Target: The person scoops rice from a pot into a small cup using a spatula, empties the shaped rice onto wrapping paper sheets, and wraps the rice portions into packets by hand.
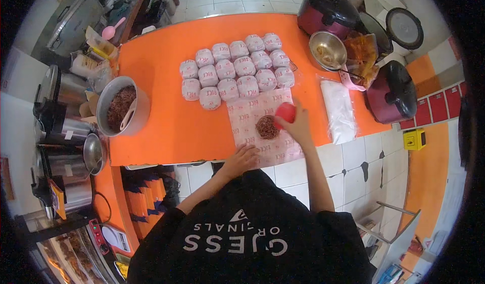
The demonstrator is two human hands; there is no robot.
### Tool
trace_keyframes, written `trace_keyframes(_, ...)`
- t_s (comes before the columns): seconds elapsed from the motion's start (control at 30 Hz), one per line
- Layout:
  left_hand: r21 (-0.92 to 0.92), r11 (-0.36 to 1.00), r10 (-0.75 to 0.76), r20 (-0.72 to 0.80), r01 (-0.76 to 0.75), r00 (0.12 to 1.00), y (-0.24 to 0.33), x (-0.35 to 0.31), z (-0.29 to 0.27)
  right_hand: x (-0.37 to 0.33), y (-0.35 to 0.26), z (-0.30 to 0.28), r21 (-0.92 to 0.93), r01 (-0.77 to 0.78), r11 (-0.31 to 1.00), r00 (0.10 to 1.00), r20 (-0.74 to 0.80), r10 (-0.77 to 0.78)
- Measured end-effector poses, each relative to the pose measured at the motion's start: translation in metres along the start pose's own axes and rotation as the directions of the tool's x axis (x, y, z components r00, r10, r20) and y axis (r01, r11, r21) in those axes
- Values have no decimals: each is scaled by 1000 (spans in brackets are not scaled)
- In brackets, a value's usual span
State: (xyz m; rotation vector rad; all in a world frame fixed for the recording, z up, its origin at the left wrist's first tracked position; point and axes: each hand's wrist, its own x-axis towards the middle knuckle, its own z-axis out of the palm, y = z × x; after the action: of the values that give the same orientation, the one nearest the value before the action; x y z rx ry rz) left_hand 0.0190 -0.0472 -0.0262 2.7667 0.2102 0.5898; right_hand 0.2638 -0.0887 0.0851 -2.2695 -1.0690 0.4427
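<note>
A mound of cooked brown-red rice (267, 127) sits on a printed wrapping paper sheet (246, 118) near the table's front edge. Just right of the mound, my right hand (300, 125) grips a small red cup (286, 112), tilted on its side. My left hand (244, 159) lies with fingers stretched out on the paper's lower left edge, holding nothing. Beyond the sheet stand several paper-wrapped rice bundles (226, 68) in close rows, the nearest touching or overlapping the sheet's far edge.
On the orange table (166, 132), a grey pot (141, 113) of rice with a paddle (128, 114) stands at left. A stack of clear plastic bags (337, 109), a metal bowl (323, 45) and dark red rice cookers (390, 94) are at right. Steel pots (76, 127) line the left side.
</note>
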Motion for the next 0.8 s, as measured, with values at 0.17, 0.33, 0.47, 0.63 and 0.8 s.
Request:
trace_keyframes(0.17,16,998,54,-55,-53,997,-6,10,2,10,95,-18,341,-45,939,932,-323,162)
trace_keyframes(0.33,-8,1000,17,-23,-17,1000,-8,18,-3,-15,116,-14,-364,152,919,817,-477,-324)
trace_keyframes(0.47,-13,996,-90,-3,90,996,-13,21,3,-52,88,-6,-200,493,847,865,10,-502)
trace_keyframes(0.63,-284,949,-111,109,138,988,-18,34,-21,-75,92,-4,-139,653,744,748,271,-606)
trace_keyframes(0.8,-123,991,-39,54,46,998,-14,31,-19,-71,105,-2,-92,653,752,746,253,-616)
